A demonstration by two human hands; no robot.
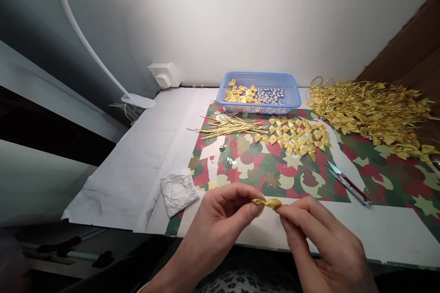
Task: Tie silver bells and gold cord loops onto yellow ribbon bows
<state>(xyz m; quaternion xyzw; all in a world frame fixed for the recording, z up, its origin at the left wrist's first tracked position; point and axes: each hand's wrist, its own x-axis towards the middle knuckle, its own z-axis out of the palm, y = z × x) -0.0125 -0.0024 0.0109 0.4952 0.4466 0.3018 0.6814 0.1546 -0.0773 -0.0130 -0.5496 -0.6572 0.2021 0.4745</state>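
A small yellow ribbon bow (pixel 268 202) is held between my two hands, just above the table's front edge. My left hand (pixel 228 219) pinches one end of it between thumb and forefinger. My right hand (pixel 319 233) pinches the other end the same way. Beyond them, several yellow bows (pixel 297 135) lie spread on the patterned paper (pixel 271 165). A bundle of thin gold cords (pixel 233 127) lies left of those bows. One silver bell (pixel 222 148) sits by itself below the cords.
At the back stands a blue basket (pixel 292 105) with bows and silver bells inside. A big heap of yellow bows with cords (pixel 371 110) fills the right side. Red-handled snips (pixel 350 185) lie at right; a crumpled white tissue (pixel 179 192) and a white lamp (pixel 137 100) are at left.
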